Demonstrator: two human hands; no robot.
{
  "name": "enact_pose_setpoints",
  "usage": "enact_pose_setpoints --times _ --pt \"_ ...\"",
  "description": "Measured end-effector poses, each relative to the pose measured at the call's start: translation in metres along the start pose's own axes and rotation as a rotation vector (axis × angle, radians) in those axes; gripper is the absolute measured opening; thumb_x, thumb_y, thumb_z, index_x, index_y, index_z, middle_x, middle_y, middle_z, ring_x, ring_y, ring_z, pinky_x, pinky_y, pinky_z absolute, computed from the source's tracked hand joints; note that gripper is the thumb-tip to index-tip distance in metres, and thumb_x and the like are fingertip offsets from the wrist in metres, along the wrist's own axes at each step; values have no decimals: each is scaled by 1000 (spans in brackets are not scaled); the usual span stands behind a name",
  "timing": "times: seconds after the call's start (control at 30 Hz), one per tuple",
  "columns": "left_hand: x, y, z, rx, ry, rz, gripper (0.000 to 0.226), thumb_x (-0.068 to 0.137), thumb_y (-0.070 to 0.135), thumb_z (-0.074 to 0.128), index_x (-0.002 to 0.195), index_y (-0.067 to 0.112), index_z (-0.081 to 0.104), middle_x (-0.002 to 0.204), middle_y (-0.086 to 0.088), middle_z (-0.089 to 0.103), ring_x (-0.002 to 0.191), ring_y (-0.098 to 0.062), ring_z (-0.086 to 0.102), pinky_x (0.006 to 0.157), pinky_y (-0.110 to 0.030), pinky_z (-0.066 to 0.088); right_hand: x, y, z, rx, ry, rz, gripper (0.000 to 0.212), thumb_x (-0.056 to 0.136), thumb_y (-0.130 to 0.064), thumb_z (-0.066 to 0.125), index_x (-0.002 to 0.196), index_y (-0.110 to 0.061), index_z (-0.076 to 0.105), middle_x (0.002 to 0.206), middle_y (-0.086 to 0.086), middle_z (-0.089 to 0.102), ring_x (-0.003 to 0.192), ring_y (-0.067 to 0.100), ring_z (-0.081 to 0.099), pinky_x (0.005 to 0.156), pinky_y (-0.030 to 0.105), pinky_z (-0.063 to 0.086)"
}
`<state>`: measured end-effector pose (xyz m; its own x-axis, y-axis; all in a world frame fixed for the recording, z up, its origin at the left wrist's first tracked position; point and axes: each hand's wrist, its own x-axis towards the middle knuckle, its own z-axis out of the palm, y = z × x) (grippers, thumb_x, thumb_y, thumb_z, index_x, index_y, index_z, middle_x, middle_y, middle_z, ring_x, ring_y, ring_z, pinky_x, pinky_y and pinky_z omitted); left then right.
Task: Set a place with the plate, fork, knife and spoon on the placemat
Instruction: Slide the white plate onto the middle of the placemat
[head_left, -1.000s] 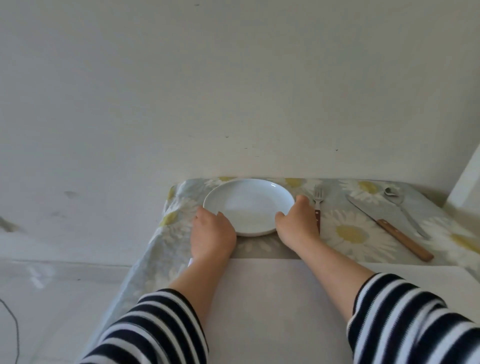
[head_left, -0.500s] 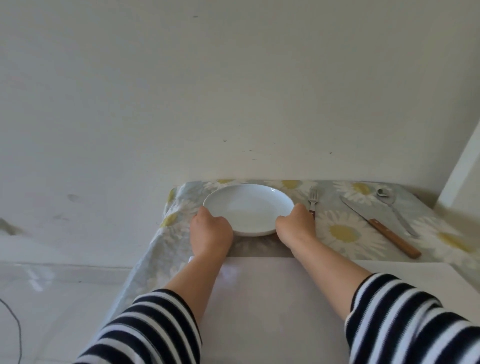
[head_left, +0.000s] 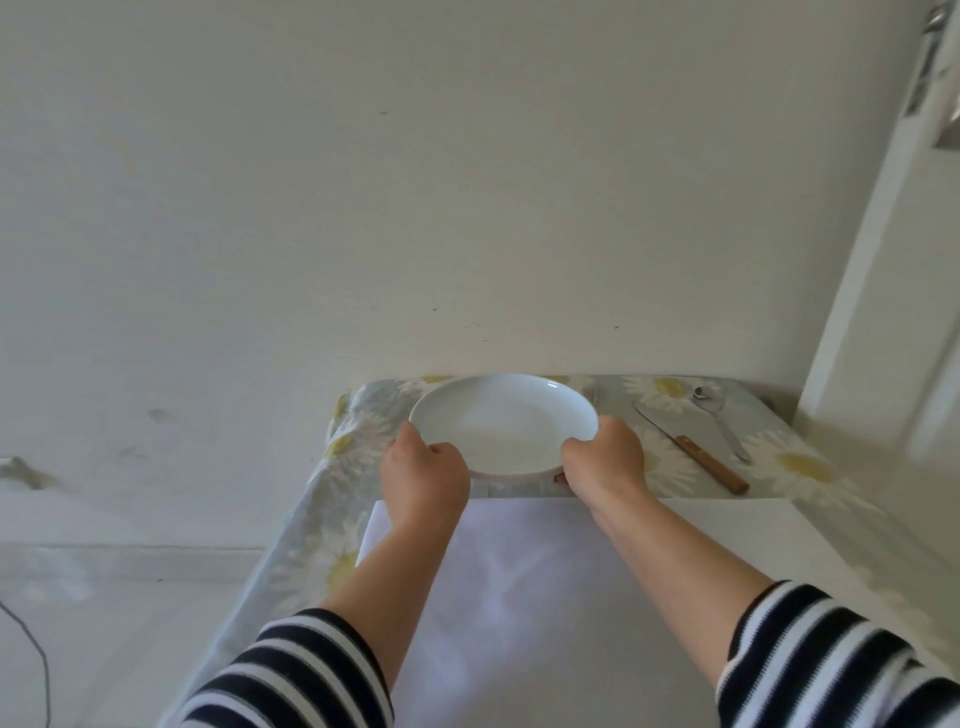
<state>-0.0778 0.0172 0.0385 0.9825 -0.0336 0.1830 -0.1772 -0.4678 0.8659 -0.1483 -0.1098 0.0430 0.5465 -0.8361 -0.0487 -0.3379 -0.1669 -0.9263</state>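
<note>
A white round plate is held just beyond the far edge of the white placemat, tilted slightly with its near side raised. My left hand grips its left rim and my right hand grips its right rim. The fork is mostly hidden behind the plate and my right hand; only its reddish handle end and tine tips show. A knife with a wooden handle lies to the right on the cloth, and a metal spoon lies just past it.
The table carries a daisy-print cloth and stands against a pale wall. A white door frame rises at the right. The table's left edge drops to the floor, where a dark cable lies.
Both hands have closed on the plate's rim and raised its near side off the cloth. The plate now covers most of the fork. The view has shifted a little.
</note>
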Motion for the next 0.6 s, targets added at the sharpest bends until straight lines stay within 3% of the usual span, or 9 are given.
enact_pose_setpoints --times 0.13,0.3,0.43,0.5,0.6 --pt "-28 5 -11 -16 -8 25 16 82 2 39 90 3 53 83 -8 55 60 -11 44 46 -22 29 -23 3 -22 -10 7 -28 51 70 -3 44 119 0 56 116 20 61 95 40 67 74 43 60" --pt "-60 7 -21 -73 -18 10 24 80 3 38 95 1 56 79 -6 53 68 -20 48 52 -27 37 -49 12 -45 19 -4 -40 50 68 -2 45 117 0 58 116 19 60 84 37 69 56 33 54" --pt "-91 3 -30 -107 -21 8 16 79 3 39 85 2 53 67 3 44 66 -20 45 51 -27 34 -72 24 -62 31 7 -50 49 70 -1 45 118 0 55 118 19 59 86 39 69 58 35 55" --pt "-107 0 -35 -117 -21 19 15 79 3 40 86 4 53 68 6 43 62 -15 45 49 -23 33 -84 30 -69 30 6 -56 54 70 -1 45 123 -3 54 121 17 57 92 39 67 63 37 56" --pt "-129 -5 -42 -103 -23 32 15 81 4 42 88 9 54 66 10 42 57 -6 42 46 -18 29 -105 41 -81 29 11 -60 49 71 0 45 119 -2 56 117 18 60 89 40 68 55 29 49"
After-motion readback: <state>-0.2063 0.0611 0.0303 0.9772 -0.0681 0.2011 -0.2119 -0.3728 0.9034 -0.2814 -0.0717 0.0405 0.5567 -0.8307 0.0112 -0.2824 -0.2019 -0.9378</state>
